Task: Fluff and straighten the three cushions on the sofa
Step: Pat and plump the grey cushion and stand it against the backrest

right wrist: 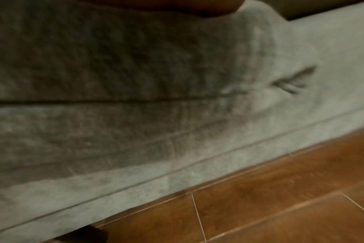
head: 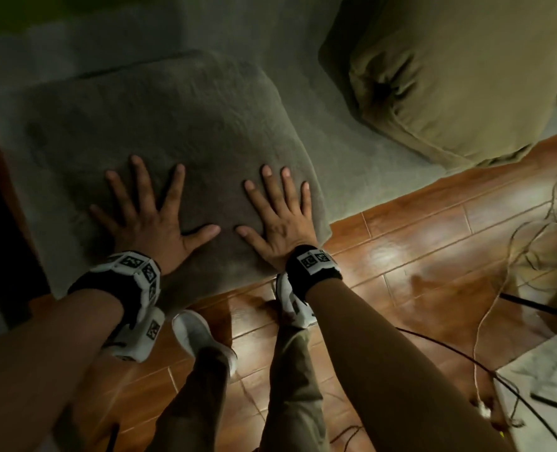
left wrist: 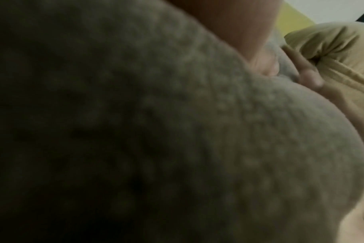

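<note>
Our left hand (head: 146, 220) lies flat on the grey cushion (head: 172, 125), fingers spread wide and straight, palm down. Our right hand (head: 277, 220) lies flat beside it on the same cushion, fingers straight and slightly fanned, thumb pointing toward the left thumb; the two thumbs are near but apart. Neither hand grips any fabric. Each wrist carries a black band with a white marker-tagged camera unit (head: 140, 278).

The grey cushion rests on the seat of the grey sofa (head: 368, 164), its near edge at the seat's front edge; the right hand sits close to the cushion's near right corner. In the left wrist view the cushion fabric (left wrist: 177, 131) fills most of the picture. The right wrist view shows the sofa front (right wrist: 177, 148) above the floor.

A tan cushion (head: 450, 76) lies on the sofa to the right, apart from the grey one.

Below the sofa edge, our white shoe (head: 198, 334) stands on the brown tiled floor (head: 417, 239). Thin cables (head: 515, 256) trail across the floor at the right.
</note>
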Available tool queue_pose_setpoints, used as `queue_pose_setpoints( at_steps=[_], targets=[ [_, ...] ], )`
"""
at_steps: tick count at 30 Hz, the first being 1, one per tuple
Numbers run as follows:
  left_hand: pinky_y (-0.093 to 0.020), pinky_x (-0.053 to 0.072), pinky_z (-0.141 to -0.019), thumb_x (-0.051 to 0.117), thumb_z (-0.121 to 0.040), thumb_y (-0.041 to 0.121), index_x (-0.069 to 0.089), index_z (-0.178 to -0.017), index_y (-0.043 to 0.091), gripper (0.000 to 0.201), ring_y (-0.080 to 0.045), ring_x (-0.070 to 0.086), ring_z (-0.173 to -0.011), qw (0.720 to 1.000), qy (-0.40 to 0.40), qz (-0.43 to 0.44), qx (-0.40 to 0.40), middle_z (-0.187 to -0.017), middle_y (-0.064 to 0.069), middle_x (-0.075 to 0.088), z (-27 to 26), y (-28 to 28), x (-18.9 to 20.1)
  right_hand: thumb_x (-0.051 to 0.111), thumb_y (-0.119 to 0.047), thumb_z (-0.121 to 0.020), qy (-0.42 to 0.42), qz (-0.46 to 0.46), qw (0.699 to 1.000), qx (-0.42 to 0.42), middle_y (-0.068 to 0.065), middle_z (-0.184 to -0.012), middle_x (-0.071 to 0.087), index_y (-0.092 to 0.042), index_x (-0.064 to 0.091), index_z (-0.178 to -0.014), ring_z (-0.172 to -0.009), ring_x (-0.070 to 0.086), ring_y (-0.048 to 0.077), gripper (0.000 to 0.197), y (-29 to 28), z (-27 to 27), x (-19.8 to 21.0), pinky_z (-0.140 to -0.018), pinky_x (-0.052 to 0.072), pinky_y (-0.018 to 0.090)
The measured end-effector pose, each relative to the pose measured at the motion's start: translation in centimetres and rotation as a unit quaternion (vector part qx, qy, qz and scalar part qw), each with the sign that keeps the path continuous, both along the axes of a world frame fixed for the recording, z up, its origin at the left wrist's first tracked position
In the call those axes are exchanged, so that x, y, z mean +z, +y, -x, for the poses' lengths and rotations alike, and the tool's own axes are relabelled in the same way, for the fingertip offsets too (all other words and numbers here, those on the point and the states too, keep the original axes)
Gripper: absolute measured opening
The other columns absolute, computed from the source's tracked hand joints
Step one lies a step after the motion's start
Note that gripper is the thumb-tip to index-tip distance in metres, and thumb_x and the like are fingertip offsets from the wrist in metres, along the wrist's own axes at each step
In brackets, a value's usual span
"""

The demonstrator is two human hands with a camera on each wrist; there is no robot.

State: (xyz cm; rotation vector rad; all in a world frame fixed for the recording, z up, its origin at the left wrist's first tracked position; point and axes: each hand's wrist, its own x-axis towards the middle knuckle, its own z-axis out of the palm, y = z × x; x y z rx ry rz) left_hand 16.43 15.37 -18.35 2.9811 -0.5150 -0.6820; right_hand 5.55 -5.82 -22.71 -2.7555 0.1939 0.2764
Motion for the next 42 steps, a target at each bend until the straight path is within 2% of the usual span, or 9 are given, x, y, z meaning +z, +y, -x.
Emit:
queue_pose_setpoints(
  at_steps=[5, 9, 11, 15, 20, 25, 28, 34, 42],
  targets=[
    [-0.081, 0.004, -0.107, 0.026, -0.061, 0.098, -0.036, -0.137, 0.057, 0.107, -0.043, -0.028, -0.146, 0.999, 0.052, 0.004, -0.002, -0.158, -0.003, -0.040, -1.5, 0.2, 0.8, 0.023, -0.079, -0.092, 0.082, -0.108, 0.985, -0.103, -0.008, -0.167, -0.026, -0.050, -0.021, -0.152, -0.155, -0.022, 0.024, 0.080, -1.6, 3.9, 0.7, -0.124, 0.001, 0.060],
    [-0.076, 0.010, -0.111, 0.043, -0.062, 0.095, -0.014, -0.151, 0.052, 0.114, -0.045, -0.014, -0.150, 0.994, 0.031, 0.107, 0.021, -0.165, -0.007, -0.022, -1.8, 1.7, 4.2, 0.043, -0.081, -0.087, -0.030, -0.215, 0.951, -0.221, 0.004, -0.166, 0.024, -0.032, 0.025, -0.158, -0.151, 0.025, 0.030, 0.087, -2.3, 1.9, 6.0, -0.119, 0.029, 0.059],
    [-0.069, 0.014, -0.115, 0.067, -0.059, 0.081, 0.001, -0.157, 0.040, 0.125, -0.045, -0.002, -0.150, 0.979, -0.031, 0.168, 0.112, -0.166, -0.014, -0.009, -1.8, 4.2, 6.0, 0.063, -0.080, -0.077, -0.002, -0.290, 0.918, -0.270, 0.003, -0.165, 0.023, -0.034, 0.013, -0.159, -0.148, 0.032, 0.028, 0.106, -2.5, -0.4, 8.6, -0.119, 0.033, 0.048],
    [-0.055, 0.020, -0.119, 0.074, -0.048, 0.080, -0.001, -0.158, 0.035, 0.141, -0.037, 0.017, -0.150, 0.891, 0.073, 0.205, 0.398, -0.166, -0.009, 0.011, -1.3, 7.1, 8.6, 0.080, -0.071, -0.068, 0.138, -0.353, 0.905, -0.194, -0.004, -0.159, 0.041, -0.043, 0.012, -0.158, -0.142, 0.043, 0.022, 0.116, -2.6, -4.0, 12.1, -0.118, 0.037, 0.046],
    [-0.045, 0.028, -0.118, 0.076, -0.061, 0.069, 0.014, -0.157, 0.033, 0.120, -0.028, 0.035, -0.144, 0.854, 0.058, 0.309, 0.415, -0.161, -0.003, 0.032, -1.4, 5.8, 11.6, 0.084, -0.067, -0.067, 0.116, -0.321, 0.927, -0.154, -0.007, -0.153, 0.048, -0.036, 0.031, -0.154, -0.138, 0.047, 0.018, 0.107, -3.1, -6.2, 15.4, -0.115, 0.039, 0.040],
    [-0.049, 0.025, -0.119, 0.073, -0.067, 0.072, 0.003, -0.157, 0.039, 0.119, -0.029, 0.028, -0.147, 0.876, 0.017, 0.295, 0.381, -0.164, -0.002, 0.023, -4.5, 5.3, 12.0, 0.072, -0.070, -0.078, 0.088, -0.325, 0.919, -0.207, 0.001, -0.159, 0.039, -0.042, 0.014, -0.158, -0.141, 0.043, 0.030, 0.103, -5.0, -9.3, 15.8, -0.108, 0.040, 0.045],
    [-0.051, 0.020, -0.121, 0.071, -0.075, 0.065, -0.002, -0.159, 0.033, 0.116, -0.032, 0.019, -0.151, 0.904, 0.021, 0.239, 0.355, -0.166, -0.005, 0.012, -6.3, 4.0, 11.4, 0.047, -0.076, -0.091, 0.148, -0.199, 0.930, -0.271, 0.010, -0.165, 0.030, -0.036, 0.007, -0.162, -0.146, 0.034, 0.041, 0.091, -5.8, -9.8, 13.2, -0.116, 0.031, 0.053],
    [-0.073, 0.016, -0.111, 0.061, -0.064, 0.081, -0.011, -0.154, 0.050, 0.119, -0.049, -0.010, -0.149, 0.981, -0.036, 0.161, 0.103, -0.165, -0.008, -0.020, -6.5, -0.3, 10.2, 0.035, -0.059, -0.102, -0.137, -0.043, 0.987, -0.077, 0.003, -0.170, 0.017, -0.034, 0.024, -0.160, -0.156, 0.011, 0.034, 0.065, -3.4, -11.4, 13.4, -0.121, 0.005, 0.065],
    [-0.077, 0.014, -0.110, 0.061, -0.047, 0.086, -0.018, -0.149, 0.055, 0.133, -0.052, -0.015, -0.146, 0.992, 0.045, 0.054, 0.103, -0.160, 0.003, -0.035, -6.2, 2.0, 1.9, 0.028, -0.091, -0.082, 0.058, -0.064, 0.996, -0.035, -0.019, -0.160, -0.034, -0.054, -0.020, -0.153, -0.154, -0.026, 0.029, 0.093, -3.8, -10.7, 3.1, -0.114, -0.009, 0.076]
  ],
)
